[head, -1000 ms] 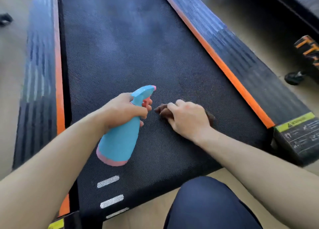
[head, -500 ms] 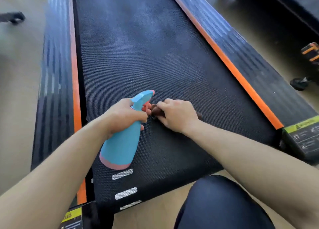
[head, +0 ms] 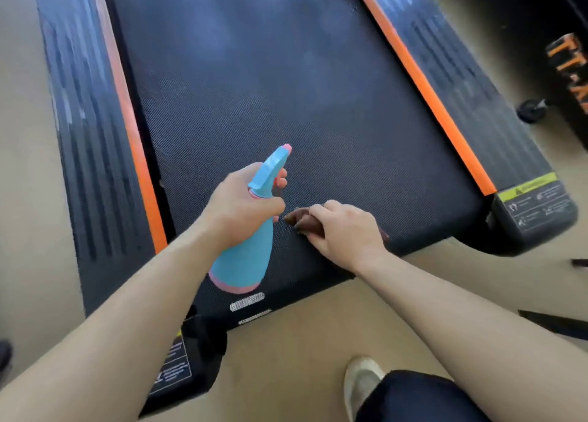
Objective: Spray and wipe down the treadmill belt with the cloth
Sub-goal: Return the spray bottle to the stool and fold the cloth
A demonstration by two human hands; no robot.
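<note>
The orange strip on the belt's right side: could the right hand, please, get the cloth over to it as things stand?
Probably yes: the right hand holds the cloth on the belt, and only bare belt lies between it and the orange strip.

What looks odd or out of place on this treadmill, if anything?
Nothing looks spilled, broken or askew. The left hand grips the spray bottle; the right hand holds the cloth on the belt. Pale hazy patches farther up the belt could be spray, dust or glare.

Gym-like room: treadmill belt, orange-edged side rails, second black-orange machine right.
</note>
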